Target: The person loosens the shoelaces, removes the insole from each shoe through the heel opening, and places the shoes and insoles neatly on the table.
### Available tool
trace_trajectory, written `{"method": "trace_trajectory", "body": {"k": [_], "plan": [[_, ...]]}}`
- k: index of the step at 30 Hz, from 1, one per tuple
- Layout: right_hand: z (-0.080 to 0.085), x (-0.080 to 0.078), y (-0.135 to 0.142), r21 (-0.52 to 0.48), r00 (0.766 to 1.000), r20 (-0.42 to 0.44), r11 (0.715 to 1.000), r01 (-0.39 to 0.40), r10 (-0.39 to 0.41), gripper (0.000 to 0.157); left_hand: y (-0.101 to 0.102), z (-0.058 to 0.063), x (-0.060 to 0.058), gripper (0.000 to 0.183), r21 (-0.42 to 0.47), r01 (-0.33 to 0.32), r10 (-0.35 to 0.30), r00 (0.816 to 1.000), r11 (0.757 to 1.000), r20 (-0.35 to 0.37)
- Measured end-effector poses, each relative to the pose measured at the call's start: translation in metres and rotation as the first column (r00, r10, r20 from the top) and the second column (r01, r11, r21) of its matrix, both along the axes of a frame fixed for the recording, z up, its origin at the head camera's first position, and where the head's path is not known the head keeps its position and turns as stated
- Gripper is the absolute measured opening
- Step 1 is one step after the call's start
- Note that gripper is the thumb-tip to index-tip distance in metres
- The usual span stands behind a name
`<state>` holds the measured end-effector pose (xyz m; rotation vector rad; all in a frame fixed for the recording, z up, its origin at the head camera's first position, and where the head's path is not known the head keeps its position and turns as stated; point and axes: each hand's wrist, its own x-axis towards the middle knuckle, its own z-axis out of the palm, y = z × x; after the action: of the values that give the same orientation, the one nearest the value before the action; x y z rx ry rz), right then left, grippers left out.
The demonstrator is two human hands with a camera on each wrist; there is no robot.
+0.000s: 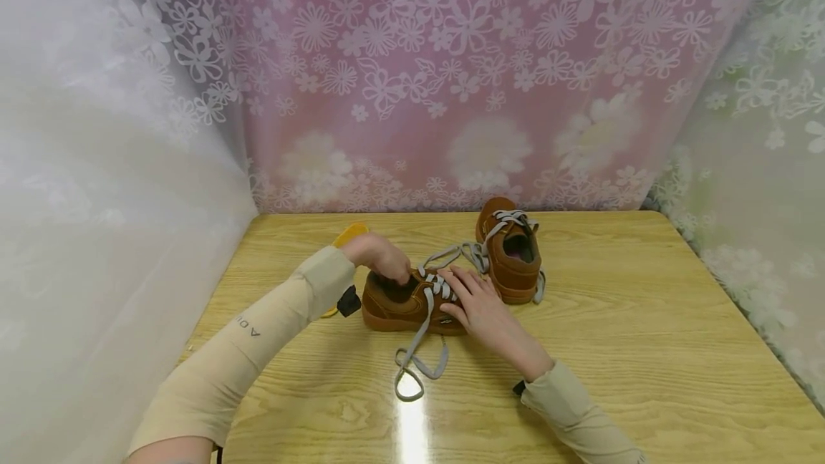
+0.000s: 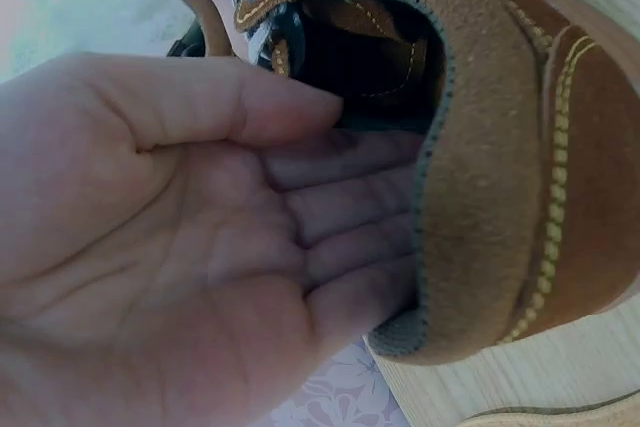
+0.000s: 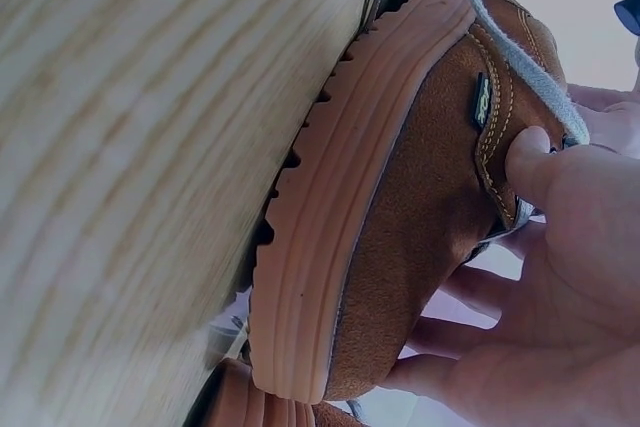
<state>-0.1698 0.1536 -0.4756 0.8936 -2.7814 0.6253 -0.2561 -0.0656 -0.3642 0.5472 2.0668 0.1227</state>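
Note:
A brown suede lace-up shoe (image 1: pixel 387 310) stands on the table with its toe to the right, its grey laces loosened and trailing. My left hand (image 1: pixel 384 258) reaches into its opening from above. In the left wrist view the fingers (image 2: pixel 355 197) go in straight past the padded collar (image 2: pixel 480 167), the thumb lies over the opening, and the fingertips are hidden inside. Across the front of the shoe, my right hand (image 1: pixel 480 310) holds it. In the right wrist view the thumb (image 3: pixel 530 162) presses near the eyelets while the other fingers reach over the toe.
Behind the toe stands a second brown shoe (image 1: pixel 509 274) with laces tied across its tongue. A flat yellow piece (image 1: pixel 351 233) lies partly under the left forearm. Loose lace (image 1: pixel 409 378) loops over the wooden table (image 1: pixel 644 349). Flowered curtains (image 1: pixel 451 92) border the table's back and sides.

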Motion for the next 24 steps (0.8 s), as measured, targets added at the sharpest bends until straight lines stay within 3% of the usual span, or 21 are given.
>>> {"method": "trace_trajectory", "body": {"k": [4,7,14,24], "plan": [[-0.001,0.000,-0.001,-0.004,1.000,-0.002,1.000,-0.001,0.001,0.060,-0.003,-0.006,0.008,0.047,-0.026,0.017,-0.018,0.998,1.000,-0.060],[-0.001,0.000,-0.001,-0.009,1.000,-0.010,1.000,0.008,-0.008,0.059,-0.001,-0.013,0.010,0.052,-0.020,0.036,-0.037,0.998,0.999,-0.055],[0.000,0.000,-0.001,0.003,1.000,-0.018,1.000,-0.006,0.006,0.060,0.003,-0.021,0.004,0.045,-0.026,0.094,-0.096,0.993,0.995,-0.069],[0.001,0.001,0.000,-0.004,1.000,-0.005,1.000,0.007,-0.007,0.060,0.003,-0.012,-0.005,0.038,0.040,0.152,-0.150,0.987,0.988,-0.058]]}}
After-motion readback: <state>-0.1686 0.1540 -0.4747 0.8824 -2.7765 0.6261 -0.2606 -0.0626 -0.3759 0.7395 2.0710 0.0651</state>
